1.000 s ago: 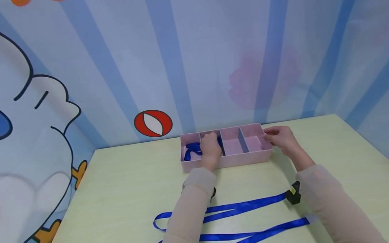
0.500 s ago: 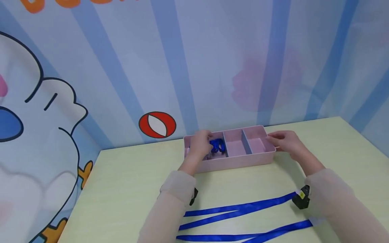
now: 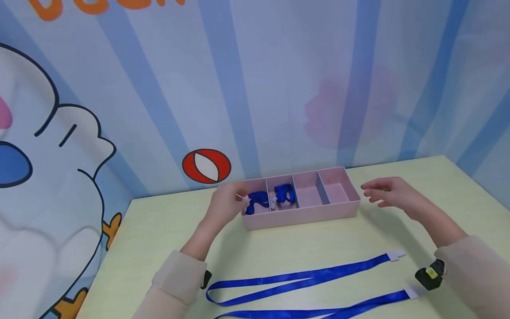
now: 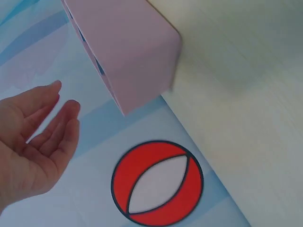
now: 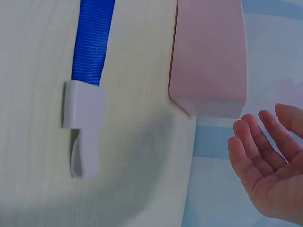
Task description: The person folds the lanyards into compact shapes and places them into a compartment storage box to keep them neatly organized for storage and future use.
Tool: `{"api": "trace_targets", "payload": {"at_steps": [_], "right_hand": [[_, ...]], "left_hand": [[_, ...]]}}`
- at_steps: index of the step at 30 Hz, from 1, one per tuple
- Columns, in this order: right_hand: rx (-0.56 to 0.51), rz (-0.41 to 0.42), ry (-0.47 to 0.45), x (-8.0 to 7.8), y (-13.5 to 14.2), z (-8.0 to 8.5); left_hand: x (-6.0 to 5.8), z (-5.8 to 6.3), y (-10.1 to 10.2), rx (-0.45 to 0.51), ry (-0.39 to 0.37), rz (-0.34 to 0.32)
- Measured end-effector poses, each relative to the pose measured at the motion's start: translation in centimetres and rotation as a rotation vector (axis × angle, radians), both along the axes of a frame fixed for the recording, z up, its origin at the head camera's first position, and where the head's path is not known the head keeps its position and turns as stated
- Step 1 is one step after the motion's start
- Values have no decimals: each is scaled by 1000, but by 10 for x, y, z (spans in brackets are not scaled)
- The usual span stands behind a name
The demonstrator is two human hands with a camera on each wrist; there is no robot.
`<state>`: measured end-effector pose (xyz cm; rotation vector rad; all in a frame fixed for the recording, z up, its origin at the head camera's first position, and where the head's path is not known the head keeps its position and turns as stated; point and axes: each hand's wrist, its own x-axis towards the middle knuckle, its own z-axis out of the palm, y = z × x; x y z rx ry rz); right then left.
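A long pink divided box (image 3: 307, 216) stands at the back of the table. Its leftmost compartment holds a folded blue lanyard (image 3: 259, 198), and a second bundled lanyard (image 3: 284, 193) with a white clip lies in the compartment beside it. At the box's left end hovers my left hand (image 3: 226, 201), fingers loosely bent and holding nothing; the left wrist view shows the gap between thumb and fingers. My right hand (image 3: 392, 195) hangs in the air off the box's right end, its relaxed fingers apart from the wall and holding nothing.
Two blue lanyards lie stretched out on the table (image 3: 167, 248) in front of the box: a farther lanyard (image 3: 318, 273) and a nearer lanyard (image 3: 354, 309). Each ends in a white plastic clip (image 5: 85, 118) at the right. A printed backdrop (image 3: 279, 88) rises behind the table.
My left hand has come out of the box and moved left past its end, uncovering both bundled lanyards. My right hand has let go of the box's right end and drawn away rightward.
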<state>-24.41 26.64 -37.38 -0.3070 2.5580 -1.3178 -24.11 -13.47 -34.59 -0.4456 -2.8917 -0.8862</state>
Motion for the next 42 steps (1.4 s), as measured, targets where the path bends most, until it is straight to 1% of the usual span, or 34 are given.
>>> {"api": "trace_targets", "payload": {"at_steps": [4,9,10,12,14,16,19,21,25,28,31,35,38,40,42], "right_hand": [[4,19,23,11,2,6],[21,27,40,21,1,8],[35,26,51,23,1,8],[76,41,96,26,3,5],[127,78,154,29,7,0],[170,139,211,31,13,-8],[185,241,265,33,21,-21],[175,285,260,34,25,-28],[146,332,222,36,27,-41],[133,371,196,37,24,-49],[129,412,206,38,22,-53],[143,424,212,41,21,-55],[163,409,178,42,21,-56],[171,406,170,44,21,-57],[182,415,182,45,21,-59]], "left_hand": [[8,-6,-20,-19,23,1],[19,-13,-41,-8,-39,55],[21,-14,-45,-5,-54,61],[26,-19,-53,0,-77,53],[31,-25,-61,2,-108,16],[36,-31,-69,-3,-144,-41],[44,-41,-82,-15,-214,-130],[48,-47,-88,-24,-261,-178],[56,-57,-98,-26,-373,-246],[61,-63,-101,-29,-448,-268],[65,-68,-101,-33,-479,-283],[68,-74,-97,-44,-489,-292],[71,-78,-96,-57,-495,-296],[72,-79,-94,-55,-497,-307],[73,-79,-94,-48,-494,-326]]}}
